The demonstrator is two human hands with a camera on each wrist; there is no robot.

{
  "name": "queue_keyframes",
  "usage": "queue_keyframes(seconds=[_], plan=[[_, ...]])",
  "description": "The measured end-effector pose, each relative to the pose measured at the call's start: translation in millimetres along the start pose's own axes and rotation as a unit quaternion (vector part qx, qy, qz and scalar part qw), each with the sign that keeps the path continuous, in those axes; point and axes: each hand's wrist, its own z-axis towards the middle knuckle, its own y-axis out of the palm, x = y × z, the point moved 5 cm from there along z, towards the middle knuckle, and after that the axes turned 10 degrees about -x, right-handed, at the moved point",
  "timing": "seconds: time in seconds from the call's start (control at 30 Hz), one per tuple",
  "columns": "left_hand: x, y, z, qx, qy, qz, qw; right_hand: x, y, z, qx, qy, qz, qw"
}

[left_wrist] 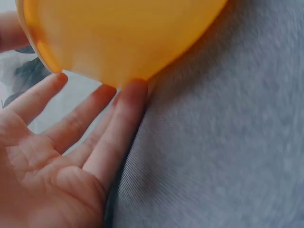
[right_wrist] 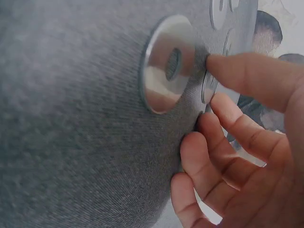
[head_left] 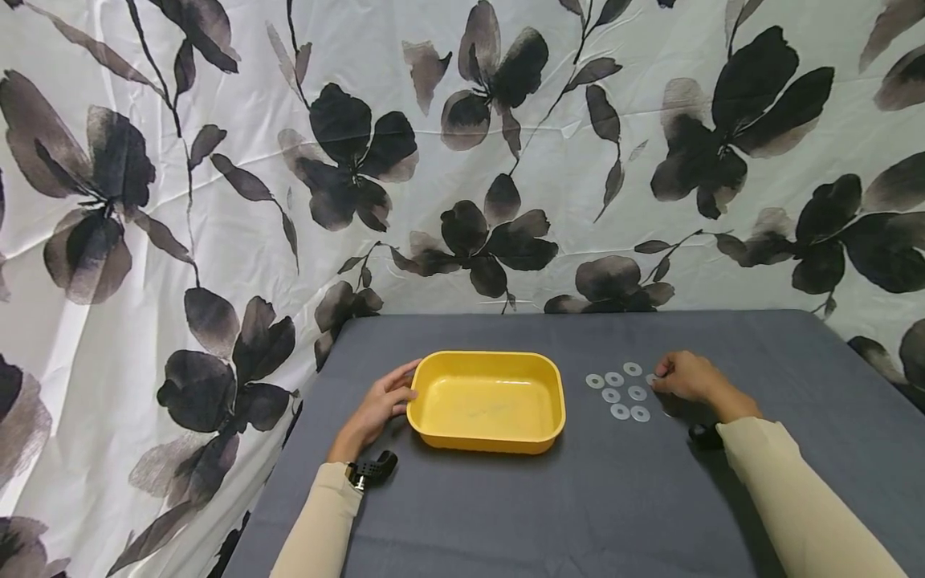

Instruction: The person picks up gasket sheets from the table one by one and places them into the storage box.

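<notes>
Nearest you, your left hand point(head_left: 379, 405) lies at about 9 o'clock of the yellow tray point(head_left: 486, 399), fingers straight and spread, their tips against the tray's outer wall. The left wrist view shows the fingertips point(left_wrist: 135, 88) just meeting the rounded plastic, nothing curled round it. That is a brace, not a hold: if you lean in, the light tray may well skid toward 3 o'clock across the grey surface point(head_left: 506, 514), since only cloth friction keeps it in place.

Your right hand point(head_left: 686, 377) sits at roughly 3 o'clock of the tray, at the right-hand edge of the cluster of washers point(head_left: 621, 393). Its fingers are curled down, the index tip point(right_wrist: 223, 71) pressed on the rim of one washer while a larger-looking one point(right_wrist: 168, 64) lies flat just beside it. Whether a washer is already pinched between finger and thumb I cannot tell; the thumb is out of sight.

The risk here is the flatness of the washers. They lie flush on soft fabric, so a fingertip is likely to slide one along rather than lift it, and a nudge could push it under or onto its neighbour. The ones close together could come up two at a time. A thin ring tipped on edge may also roll off toward the far rim of the surface, where the flowered curtain point(head_left: 462, 160) hangs behind.
</notes>
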Motion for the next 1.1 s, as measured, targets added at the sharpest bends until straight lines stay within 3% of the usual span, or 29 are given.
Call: queue_keyframes(seconds=[0.2, 0.53, 0.8, 0.93, 1.1], plan=[[-3.8, -0.1, -4.2, -0.010, 0.018, -0.010, 0.9997, -1, 3, -1, -0.007, -0.009, 0.009, 1.000], [-6.1, 0.8, -6.7, -0.015, 0.033, -0.013, 0.9992, -10, 8, -11, 0.032, -0.025, 0.009, 0.999], [-6.1, 0.3, -10.3, -0.013, 0.033, -0.015, 0.9993, -21, 10, -20, 0.062, -0.047, 0.035, 0.996], [-8.0, -0.8, -10.9, -0.009, 0.032, -0.013, 0.9994, -28, 9, -24, 0.083, -0.038, 0.052, 0.994], [-11.2, -2.9, -12.1, -0.008, 0.035, -0.016, 0.9992, -40, 8, -27, 0.081, -0.038, 0.094, 0.992]])
